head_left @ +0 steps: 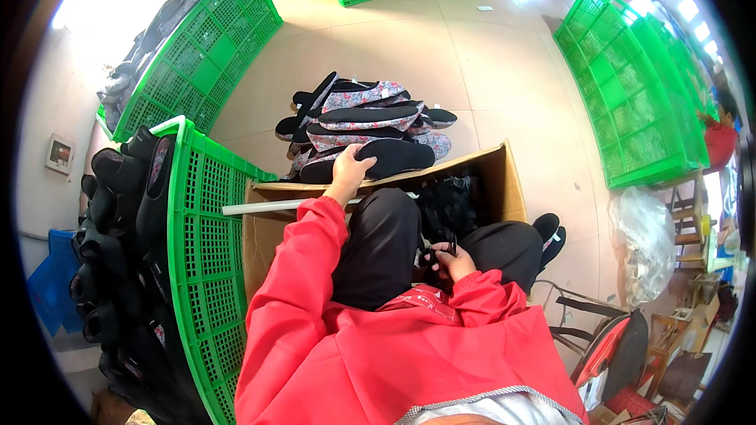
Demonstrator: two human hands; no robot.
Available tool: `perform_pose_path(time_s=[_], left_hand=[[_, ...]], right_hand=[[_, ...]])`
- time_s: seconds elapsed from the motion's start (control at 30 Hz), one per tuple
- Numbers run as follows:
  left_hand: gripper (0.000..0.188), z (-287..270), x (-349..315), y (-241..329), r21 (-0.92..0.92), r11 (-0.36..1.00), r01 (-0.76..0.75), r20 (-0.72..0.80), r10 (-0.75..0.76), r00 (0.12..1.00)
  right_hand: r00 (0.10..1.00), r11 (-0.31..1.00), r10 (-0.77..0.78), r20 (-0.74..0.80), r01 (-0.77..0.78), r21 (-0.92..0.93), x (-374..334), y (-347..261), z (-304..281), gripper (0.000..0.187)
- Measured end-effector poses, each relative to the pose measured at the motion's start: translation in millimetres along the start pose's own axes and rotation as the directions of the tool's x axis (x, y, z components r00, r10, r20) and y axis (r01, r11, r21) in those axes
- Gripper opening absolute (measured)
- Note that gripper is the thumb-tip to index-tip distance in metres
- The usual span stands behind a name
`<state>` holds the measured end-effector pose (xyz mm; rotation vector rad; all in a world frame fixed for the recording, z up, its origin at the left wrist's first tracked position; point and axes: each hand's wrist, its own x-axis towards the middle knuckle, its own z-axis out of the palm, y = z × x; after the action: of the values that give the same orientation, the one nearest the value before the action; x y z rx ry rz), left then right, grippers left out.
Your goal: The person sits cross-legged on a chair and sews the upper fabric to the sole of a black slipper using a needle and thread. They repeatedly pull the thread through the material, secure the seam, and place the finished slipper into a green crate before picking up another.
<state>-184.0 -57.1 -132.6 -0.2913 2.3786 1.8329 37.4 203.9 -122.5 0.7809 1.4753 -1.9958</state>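
Just beyond the cardboard box [513, 185], my left hand [347, 173] is on the nearest slipper [400, 159] of a pile. Its thumb lies against the black sole, and the other fingers are partly hidden at the slipper's upper edge. The stacked slippers [370, 116] have black soles and grey-and-red floral fabric. Close to my lap, between my knees, my right hand [453, 261] is closed around a small dark object whose kind I cannot make out. Black material [450, 203] lies inside the box in front of it.
A green crate [209, 252] with black slippers [118, 236] stands at my left. Other green crates [213, 47] stand farther off. A pale rod [264, 208] crosses the box's left edge. At right are two dark slippers [551, 238], a plastic bag [647, 244] and a chair [606, 346].
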Motion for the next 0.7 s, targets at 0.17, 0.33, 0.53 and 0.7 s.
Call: perform_pose_path(time_s=[0.17, 0.33, 0.53, 0.7], left_hand=[[0.040, -28, -60, 67, -0.413, 0.905, -0.105, -0.035, 0.100, 0.994], [0.036, -56, -157, 107, 0.012, 0.891, -0.454, -0.134, 0.451, 0.882], [0.029, -79, -260, 97, 0.367, 0.350, -0.862, 0.134, 0.897, 0.421], [0.024, -102, -305, 84, 0.310, 0.114, -0.944, 0.430, 0.868, 0.246]], right_hand=[[0.933, 0.937, -0.350, -0.082, 0.349, -0.024, -13, -7, 8, 0.016], [0.869, 0.865, -0.494, -0.034, 0.495, 0.088, -45, -55, 28, 0.018], [0.918, 0.884, -0.396, -0.018, 0.387, 0.264, -49, -64, 35, 0.035], [0.966, 0.923, -0.257, -0.029, 0.255, 0.287, -57, -47, 53, 0.036]])
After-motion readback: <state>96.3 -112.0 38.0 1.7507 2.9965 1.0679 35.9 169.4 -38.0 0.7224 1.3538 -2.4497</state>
